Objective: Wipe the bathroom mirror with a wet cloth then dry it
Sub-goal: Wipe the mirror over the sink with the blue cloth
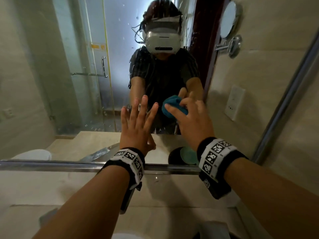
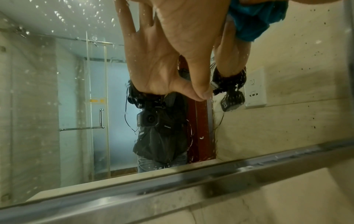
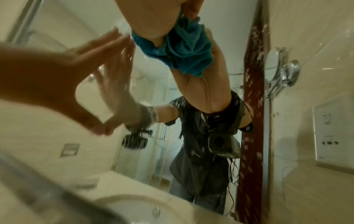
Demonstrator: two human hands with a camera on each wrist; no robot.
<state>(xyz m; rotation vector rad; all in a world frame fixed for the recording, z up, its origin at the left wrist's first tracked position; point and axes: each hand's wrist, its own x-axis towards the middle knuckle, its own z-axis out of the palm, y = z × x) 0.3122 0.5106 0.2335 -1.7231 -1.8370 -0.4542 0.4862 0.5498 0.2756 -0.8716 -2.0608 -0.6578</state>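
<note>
A person's right hand (image 1: 193, 116) presses a bunched blue cloth (image 1: 172, 105) to the droplet-flecked mirror (image 1: 77, 66), left hand (image 1: 138, 125) splayed flat on the glass; wet wiping appears underway, with broad strokes across the spots likely next.

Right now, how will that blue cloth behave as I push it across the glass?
Likely floppy: the blue cloth bunches in folds under the right hand. Droplets on the mirror suggest it will probably slide easily.

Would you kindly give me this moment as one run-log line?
phase: wet wipe | right hand: grips blue cloth on mirror | left hand: flat on glass | droplets remain
</note>
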